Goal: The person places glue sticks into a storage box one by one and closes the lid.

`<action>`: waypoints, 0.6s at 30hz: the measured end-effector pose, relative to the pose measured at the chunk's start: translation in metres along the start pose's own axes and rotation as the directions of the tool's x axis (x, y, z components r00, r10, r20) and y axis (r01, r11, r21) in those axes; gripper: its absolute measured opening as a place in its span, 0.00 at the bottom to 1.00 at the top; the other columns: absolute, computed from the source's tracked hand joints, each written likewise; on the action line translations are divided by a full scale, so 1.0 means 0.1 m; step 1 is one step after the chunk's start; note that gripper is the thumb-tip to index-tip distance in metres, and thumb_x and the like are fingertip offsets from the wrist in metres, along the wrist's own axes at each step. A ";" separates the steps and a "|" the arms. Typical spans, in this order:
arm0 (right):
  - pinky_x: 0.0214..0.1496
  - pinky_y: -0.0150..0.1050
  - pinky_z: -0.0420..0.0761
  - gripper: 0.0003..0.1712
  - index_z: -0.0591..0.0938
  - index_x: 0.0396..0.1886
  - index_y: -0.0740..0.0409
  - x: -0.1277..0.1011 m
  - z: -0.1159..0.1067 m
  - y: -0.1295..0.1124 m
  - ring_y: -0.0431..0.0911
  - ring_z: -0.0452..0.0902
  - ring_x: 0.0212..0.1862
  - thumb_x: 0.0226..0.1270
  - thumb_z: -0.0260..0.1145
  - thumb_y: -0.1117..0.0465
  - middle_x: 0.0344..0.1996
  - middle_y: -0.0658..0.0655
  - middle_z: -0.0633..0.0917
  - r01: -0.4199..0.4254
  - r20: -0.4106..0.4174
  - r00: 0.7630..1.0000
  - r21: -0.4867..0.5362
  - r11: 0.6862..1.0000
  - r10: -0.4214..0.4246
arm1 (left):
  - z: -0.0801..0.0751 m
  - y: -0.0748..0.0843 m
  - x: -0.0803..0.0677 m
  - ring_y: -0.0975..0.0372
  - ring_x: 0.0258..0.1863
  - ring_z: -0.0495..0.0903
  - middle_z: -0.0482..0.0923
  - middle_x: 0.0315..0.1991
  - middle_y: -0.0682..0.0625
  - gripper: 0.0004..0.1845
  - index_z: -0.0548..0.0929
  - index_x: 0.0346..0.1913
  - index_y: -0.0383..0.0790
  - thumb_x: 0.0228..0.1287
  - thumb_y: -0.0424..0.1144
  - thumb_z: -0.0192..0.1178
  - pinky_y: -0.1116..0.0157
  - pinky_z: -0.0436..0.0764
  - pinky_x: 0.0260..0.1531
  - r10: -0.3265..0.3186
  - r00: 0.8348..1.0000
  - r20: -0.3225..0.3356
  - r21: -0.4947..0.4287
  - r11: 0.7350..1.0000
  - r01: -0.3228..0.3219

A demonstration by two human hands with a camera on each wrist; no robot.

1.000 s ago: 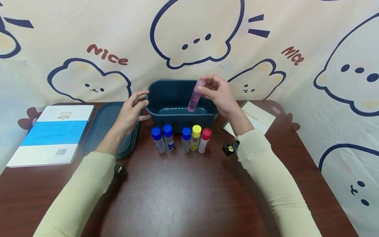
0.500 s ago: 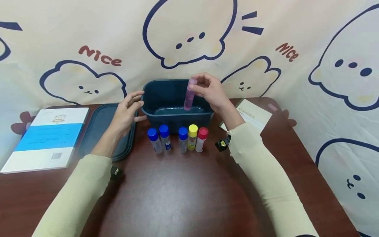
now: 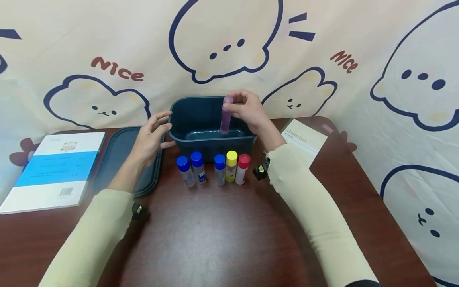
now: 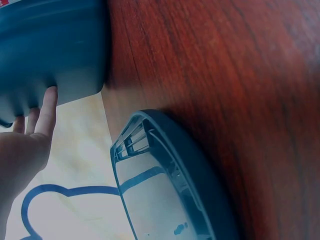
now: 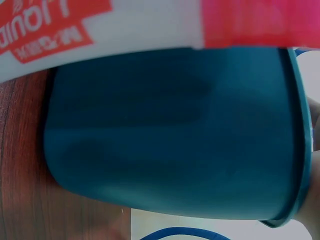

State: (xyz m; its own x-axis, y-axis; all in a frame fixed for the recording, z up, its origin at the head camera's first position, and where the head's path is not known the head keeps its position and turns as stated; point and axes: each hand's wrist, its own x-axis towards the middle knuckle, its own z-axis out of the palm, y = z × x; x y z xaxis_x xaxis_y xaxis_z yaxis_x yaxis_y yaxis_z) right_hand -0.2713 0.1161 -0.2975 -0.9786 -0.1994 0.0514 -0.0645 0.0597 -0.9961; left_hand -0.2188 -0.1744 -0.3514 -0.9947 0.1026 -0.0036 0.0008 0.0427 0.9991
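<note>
My right hand pinches the upper end of a translucent purple glue tube between thumb and fingers. The tube hangs nearly upright inside the opening of a dark teal bin; whether its lower end touches the floor, I cannot tell. My left hand rests on the bin's left side, and in the left wrist view its fingertips touch the wall. Before the bin stand three blue-capped tubes, a yellow-capped tube and a red-capped tube. Printing on the red-capped tube includes "LIQUID".
A teal lid lies left of the bin, partly under my left arm. Farther left is a white and blue book. A cream booklet lies to the right behind my forearm. A patterned cloth hangs behind the table.
The purple tube has gone from tilted to nearly upright over the bin, with my right hand shifted slightly left. The whole view has turned a little. My left hand stays at the bin's side.
</note>
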 end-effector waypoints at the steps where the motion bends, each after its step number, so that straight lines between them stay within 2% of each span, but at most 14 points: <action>1: 0.62 0.49 0.79 0.15 0.79 0.54 0.62 0.01 0.01 0.00 0.52 0.76 0.51 0.70 0.68 0.67 0.47 0.60 0.79 -0.012 -0.004 1.000 0.000 1.000 0.012 | -0.01 0.00 -0.01 0.45 0.73 0.57 0.53 0.78 0.44 0.24 0.66 0.75 0.47 0.80 0.43 0.51 0.57 0.85 0.48 0.000 1.000 -0.001 -0.002 1.000 0.000; 4: 0.62 0.47 0.80 0.15 0.79 0.53 0.61 0.04 0.03 0.01 0.51 0.75 0.51 0.70 0.69 0.66 0.47 0.59 0.78 -0.048 -0.021 0.999 -0.014 0.999 0.047 | -0.03 0.00 -0.02 0.46 0.73 0.57 0.54 0.78 0.44 0.24 0.67 0.74 0.48 0.80 0.43 0.51 0.61 0.86 0.45 0.001 1.000 -0.004 -0.009 1.000 -0.001; 18: 0.64 0.46 0.78 0.13 0.80 0.50 0.59 0.10 0.01 0.01 0.51 0.75 0.53 0.68 0.70 0.68 0.47 0.59 0.78 -0.164 -0.057 0.985 -0.057 0.985 0.161 | 0.00 -0.01 0.01 0.46 0.73 0.57 0.53 0.78 0.44 0.25 0.67 0.74 0.49 0.79 0.44 0.52 0.59 0.85 0.47 0.000 1.000 0.002 -0.006 1.000 0.000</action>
State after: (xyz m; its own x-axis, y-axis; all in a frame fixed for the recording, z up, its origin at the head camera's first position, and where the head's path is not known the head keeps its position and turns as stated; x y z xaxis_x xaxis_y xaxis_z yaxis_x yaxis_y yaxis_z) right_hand -0.2806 0.1129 -0.2981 -0.9858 -0.1308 -0.1056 0.0860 0.1470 -0.9854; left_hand -0.2198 -0.1743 -0.3528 -0.9945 0.1047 -0.0035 0.0003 0.0368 0.9993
